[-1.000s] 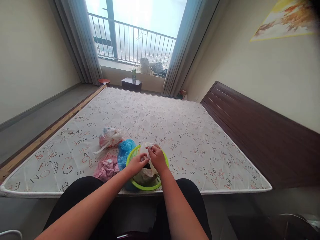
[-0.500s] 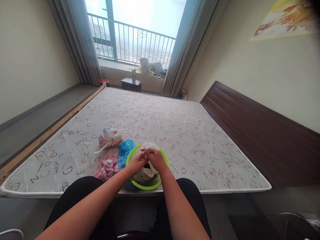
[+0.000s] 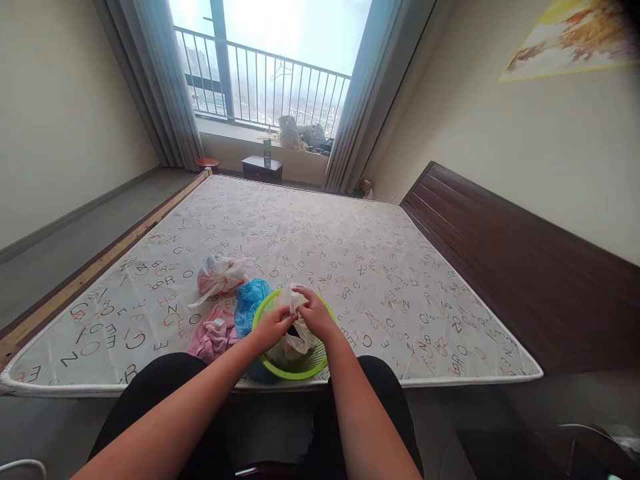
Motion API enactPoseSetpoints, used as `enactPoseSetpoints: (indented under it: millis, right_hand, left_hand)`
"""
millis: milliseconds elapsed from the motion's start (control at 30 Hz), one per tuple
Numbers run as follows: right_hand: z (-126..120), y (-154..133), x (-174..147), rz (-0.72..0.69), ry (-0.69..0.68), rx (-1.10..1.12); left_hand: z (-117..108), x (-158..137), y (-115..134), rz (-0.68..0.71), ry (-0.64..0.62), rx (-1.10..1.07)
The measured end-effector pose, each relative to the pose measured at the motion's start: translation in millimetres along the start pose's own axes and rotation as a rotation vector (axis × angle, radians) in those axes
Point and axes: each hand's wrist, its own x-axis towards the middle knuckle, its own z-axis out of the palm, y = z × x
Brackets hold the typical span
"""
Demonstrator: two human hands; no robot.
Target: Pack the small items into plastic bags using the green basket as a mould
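A white plastic bag (image 3: 295, 347) sits inside a lime-green basket (image 3: 261, 308) at the near edge of the mattress. Over the basket, my left hand (image 3: 274, 328) pinches the bag's gathered top from the left. My right hand (image 3: 316, 316) grips the same crumpled plastic from the right, fingers bent. A dark gap shows in the bag below my hands; what lies inside cannot be made out. Left of the basket are a blue plastic bag (image 3: 251, 303), a pink cloth (image 3: 214, 335) and a tied clear bag (image 3: 221, 275) with pinkish contents.
The letter-printed mattress (image 3: 300, 233) stretches away toward the window. A dark wooden headboard (image 3: 510, 280) stands on the right, and a wooden bed rail (image 3: 100, 253) runs along the left. Beyond the far end stands a small dark bedside table (image 3: 261, 170) with a green bottle (image 3: 267, 153).
My right hand has shifted slightly up and right, away from my left. More of the bag's white top now shows between and above them. The basket and nearby bags stay put.
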Motion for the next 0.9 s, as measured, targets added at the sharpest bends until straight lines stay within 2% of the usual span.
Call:
enactPoseSetpoints:
  millis: [133, 367, 467, 667, 900]
  right_hand:
    - [-1.4, 3.9, -0.2, -0.021, -0.15, -0.114]
    - [-4.2, 5.5, 0.3, -0.038, -0.076, -0.167]
    - [-2.1, 3.8, -3.4, -0.047, -0.057, -0.096]
    - [3.0, 3.1, -3.4, 0.001, -0.143, 0.215]
    - [-1.2, 0.6, 2.0, 0.053, -0.149, 0.248]
  left_hand:
    - [-1.9, -1.5, 5.6, 0.034, -0.031, 0.035]
    - [-3.7, -2.2, 6.1, 0.094, -0.117, 0.092]
    - [-2.8, -3.9, 5.8, 0.14, -0.138, 0.134]
    - [-4.3, -6.1, 9.4, 0.147, -0.168, 0.126]
    - [-3.6, -8.4, 13.3, 0.096, -0.201, 0.093]
